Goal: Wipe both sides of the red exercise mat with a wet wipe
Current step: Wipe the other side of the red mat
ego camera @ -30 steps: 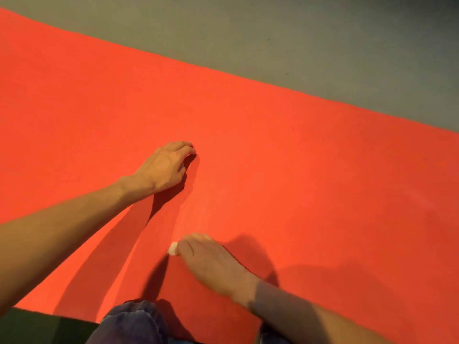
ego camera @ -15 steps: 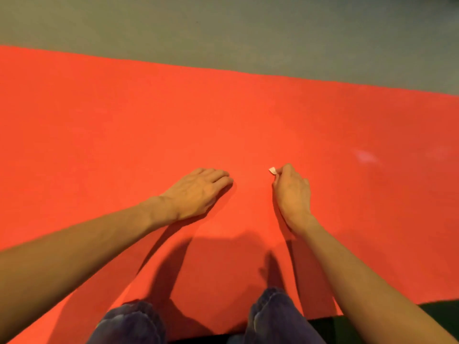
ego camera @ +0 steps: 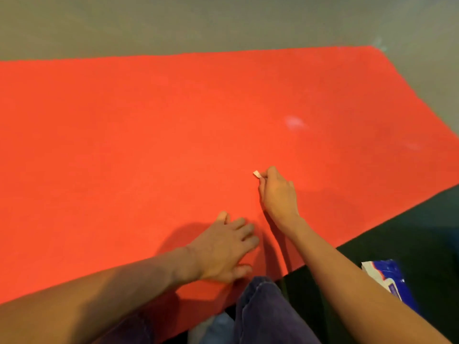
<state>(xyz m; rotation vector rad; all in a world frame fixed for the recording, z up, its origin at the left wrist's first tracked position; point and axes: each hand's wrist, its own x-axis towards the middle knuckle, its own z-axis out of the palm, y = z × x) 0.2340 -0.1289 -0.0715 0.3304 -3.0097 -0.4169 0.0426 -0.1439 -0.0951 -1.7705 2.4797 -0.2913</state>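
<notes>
Right hand (ego camera: 278,192) pinches wipe (ego camera: 257,174) on mat (ego camera: 149,132) — far edge well apart.

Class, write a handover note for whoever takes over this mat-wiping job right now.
Left hand: flat on the red mat, fingers spread.
Right hand: pinches the wet wipe at the mat.
Mat lies spread on the floor; blue-and-white pack to its right.
Done: unclear how much is wiped.
To do: pale smudge beyond the wipe; flip, wipe the underside.
</notes>
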